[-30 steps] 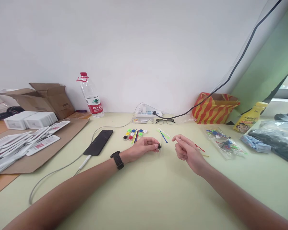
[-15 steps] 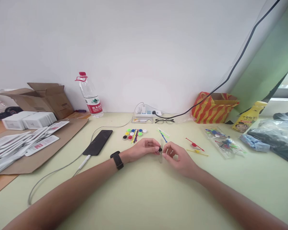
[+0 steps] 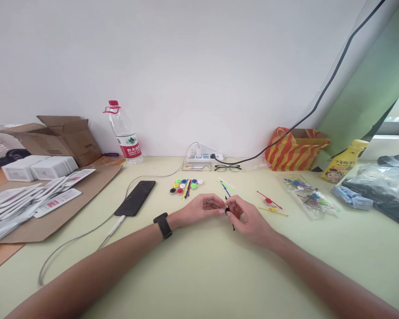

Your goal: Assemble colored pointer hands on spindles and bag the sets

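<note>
My left hand (image 3: 200, 209), with a black watch (image 3: 162, 225) on its wrist, pinches a small black round piece (image 3: 226, 211) at mid-table. My right hand (image 3: 249, 218) meets it fingertip to fingertip and pinches a thin black stick (image 3: 233, 226) that pokes down below the fingers. Beyond the hands lie a cluster of small coloured round pieces (image 3: 185, 185) and loose green and blue sticks (image 3: 224, 186). A red stick with a red disc (image 3: 269, 200) and a yellow stick (image 3: 272, 211) lie to the right.
A black phone (image 3: 135, 197) on a white cable lies left of the hands. A water bottle (image 3: 123, 133), power strip (image 3: 204, 158) and glasses (image 3: 228, 168) stand at the back. Cardboard box (image 3: 64, 135) and white packs are at left; striped bag (image 3: 294, 149), parts bag (image 3: 307, 195) and yellow bottle (image 3: 344, 162) at right.
My right hand moved left from open and apart to meet the left hand's fingertips, and now pinches a thin black stick at the black piece. Both hands drifted slightly right.
</note>
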`<state>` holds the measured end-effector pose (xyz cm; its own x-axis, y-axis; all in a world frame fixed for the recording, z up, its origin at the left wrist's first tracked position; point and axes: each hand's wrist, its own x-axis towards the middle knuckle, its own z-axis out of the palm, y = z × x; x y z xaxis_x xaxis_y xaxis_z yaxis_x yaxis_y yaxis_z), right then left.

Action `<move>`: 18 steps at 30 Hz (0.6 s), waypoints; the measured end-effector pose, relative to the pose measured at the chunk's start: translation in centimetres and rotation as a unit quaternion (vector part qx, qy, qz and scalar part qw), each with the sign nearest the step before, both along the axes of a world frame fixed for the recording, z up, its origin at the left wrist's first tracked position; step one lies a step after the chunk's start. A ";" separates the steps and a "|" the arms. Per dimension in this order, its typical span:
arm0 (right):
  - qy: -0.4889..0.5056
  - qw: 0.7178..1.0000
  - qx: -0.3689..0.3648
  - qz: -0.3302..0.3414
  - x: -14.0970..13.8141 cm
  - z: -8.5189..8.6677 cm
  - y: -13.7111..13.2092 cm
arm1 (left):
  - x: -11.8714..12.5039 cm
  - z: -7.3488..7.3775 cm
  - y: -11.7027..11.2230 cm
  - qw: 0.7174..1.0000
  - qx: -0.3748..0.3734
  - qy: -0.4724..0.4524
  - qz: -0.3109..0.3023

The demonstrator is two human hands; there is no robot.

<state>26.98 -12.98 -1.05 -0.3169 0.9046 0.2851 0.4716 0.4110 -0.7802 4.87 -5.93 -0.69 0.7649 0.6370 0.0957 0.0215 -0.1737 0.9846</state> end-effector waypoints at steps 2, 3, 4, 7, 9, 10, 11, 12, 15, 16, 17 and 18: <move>-0.071 0.996 0.023 -0.041 0.6 0.2 0.3 | 0.1 -0.3 -0.1 0.999 0.035 0.022 0.032; -0.114 0.991 0.033 -0.066 1.0 0.2 0.5 | 0.1 -0.5 -0.2 0.996 0.059 0.037 0.052; -0.157 0.983 0.039 -0.090 1.5 0.3 0.7 | 0.1 -0.7 -0.3 0.992 0.088 0.054 0.074; -0.272 0.951 0.045 -0.139 3.0 0.3 1.6 | 0.1 -1.2 -0.8 0.966 0.206 0.098 0.124; -0.334 0.926 0.054 -0.168 4.2 0.2 2.2 | 0.0 -1.3 -1.0 0.939 0.292 0.123 0.134; -0.362 0.911 0.066 -0.185 4.7 0.2 2.5 | 0.0 -1.2 -1.1 0.923 0.333 0.139 0.136; -0.388 0.896 0.083 -0.202 5.2 0.3 2.7 | -0.1 -1.2 -1.1 0.903 0.371 0.159 0.144; -0.408 0.881 0.104 -0.218 5.5 0.3 2.9 | -0.1 -1.1 -1.0 0.881 0.405 0.185 0.161; -0.422 0.860 0.170 -0.232 5.8 0.3 3.2 | -0.3 -1.1 -0.3 0.794 0.473 0.288 0.250; -0.409 0.866 0.183 -0.220 5.6 0.2 3.1 | -0.4 -1.2 -0.1 0.765 0.483 0.321 0.278; -0.390 0.879 0.191 -0.198 5.2 0.0 3.0 | -0.4 -1.3 0.1 0.742 0.489 0.348 0.300; -0.368 0.894 0.195 -0.167 4.8 -0.2 2.8 | -0.5 -1.3 0.3 0.724 0.492 0.368 0.313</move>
